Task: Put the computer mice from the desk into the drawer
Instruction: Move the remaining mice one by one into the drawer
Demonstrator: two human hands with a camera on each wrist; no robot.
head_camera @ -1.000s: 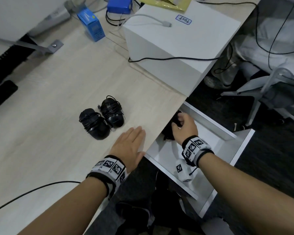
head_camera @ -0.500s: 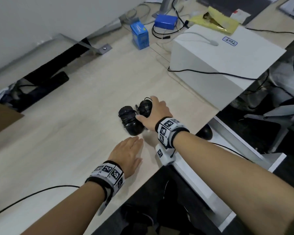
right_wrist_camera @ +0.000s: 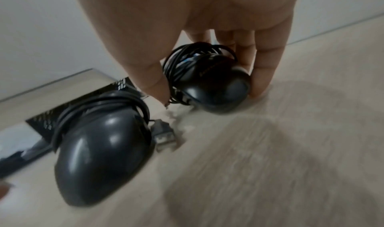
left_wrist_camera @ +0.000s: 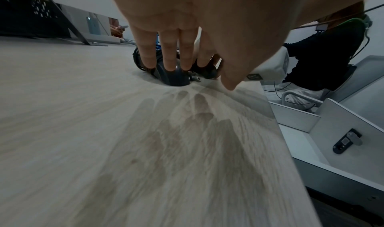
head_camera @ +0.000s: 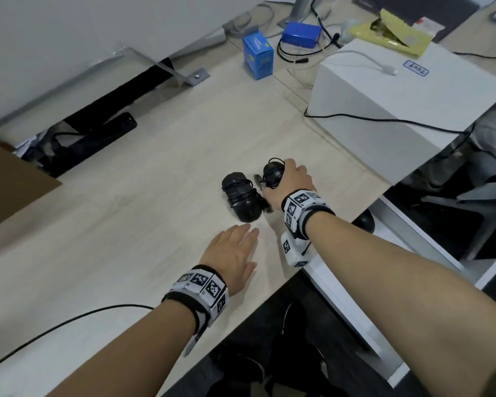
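Two glossy black cord-wrapped computer mice sit side by side on the pale wood desk (head_camera: 126, 224). Right hand (head_camera: 291, 184) pinches the farther mouse (right_wrist_camera: 212, 84) between thumb and fingers; the nearer mouse (head_camera: 241, 200) lies free. Left hand (head_camera: 231, 252) rests flat, fingers straight.

Black mice (head_camera: 242, 197), pale wood-grain desk (head_camera: 143, 213), white drawer (head_camera: 413, 239), blue box (head_camera: 257, 57), black-and-white checkered wristbands (head_camera: 202, 286).

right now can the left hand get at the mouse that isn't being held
Probably yes. The left hand lies flat on the desk with its fingers just short of the free mouse, nothing between them. The right hand grips the other mouse.
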